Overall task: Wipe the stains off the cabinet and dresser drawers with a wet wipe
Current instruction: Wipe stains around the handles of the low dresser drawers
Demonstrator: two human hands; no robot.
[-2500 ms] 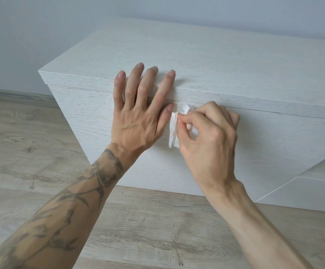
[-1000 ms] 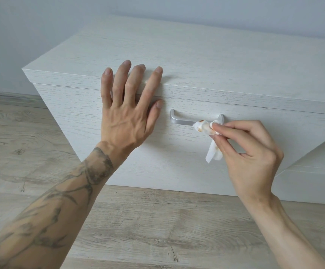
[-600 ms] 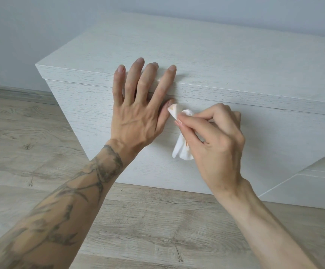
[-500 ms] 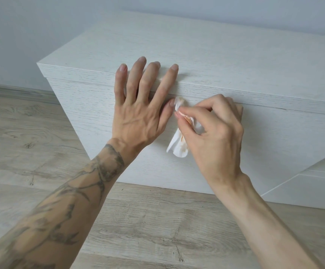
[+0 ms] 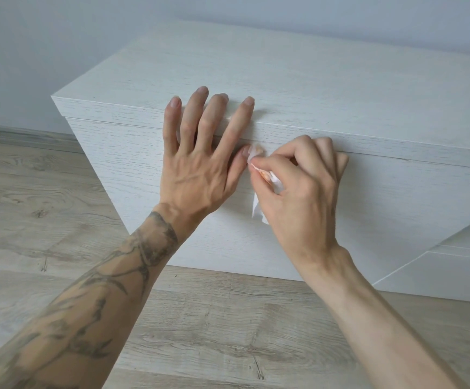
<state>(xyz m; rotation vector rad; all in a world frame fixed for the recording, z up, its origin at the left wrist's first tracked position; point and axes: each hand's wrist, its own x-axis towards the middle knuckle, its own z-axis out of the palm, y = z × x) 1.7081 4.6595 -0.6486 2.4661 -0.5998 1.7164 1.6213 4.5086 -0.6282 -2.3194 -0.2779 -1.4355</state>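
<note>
White wood grain is seen on the dresser (image 5: 340,102); the white wipe (image 5: 257,210) is stained orange; the floor (image 5: 45,206) is grained grey-brown.

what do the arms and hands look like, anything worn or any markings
Both arms are bare: no sleeves, gloves, rings or watch in view. The left forearm carries a dark line tattoo from the wrist up toward the elbow; the left hand is unmarked. The right forearm and right hand bear no markings.

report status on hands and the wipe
Left hand flat on the drawer front, fingers straight. Right hand pinching the wet wipe, orange-stained, against the drawer front beside the left thumb. Nothing seen in the way.
</note>
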